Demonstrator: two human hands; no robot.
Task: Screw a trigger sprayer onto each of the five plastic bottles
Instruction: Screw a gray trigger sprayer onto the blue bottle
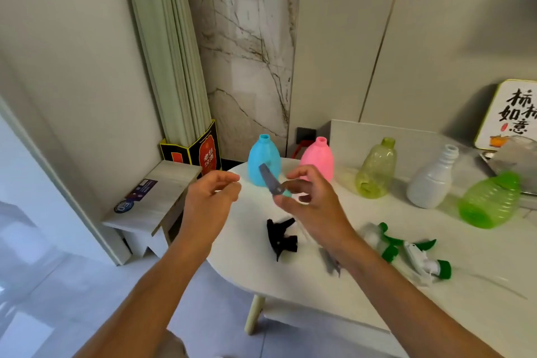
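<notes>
A grey-and-teal trigger sprayer (272,184) is pinched in the right hand (308,200), raised above the surface (255,264) before the blue bottle (263,164). The left hand (207,197) is held beside it, loosely curled, empty.

I see a bright, evenly lit room with soft daylight that seems to come from the left, where the floor (43,256) shines pale blue-white. Shadows are faint: a soft one lies under the black sprayer (282,238) and a dim one beneath the table (290,279) edge. The wide lens bends the wall seams and the curtain (171,67) near the edges. Both hands look smeared; the right hand (308,197) and the grey sprayer (270,182) it holds are soft. The green bottle (491,200) on the right is blurred too. Overall detail is slightly mushy, like compressed video.
</notes>
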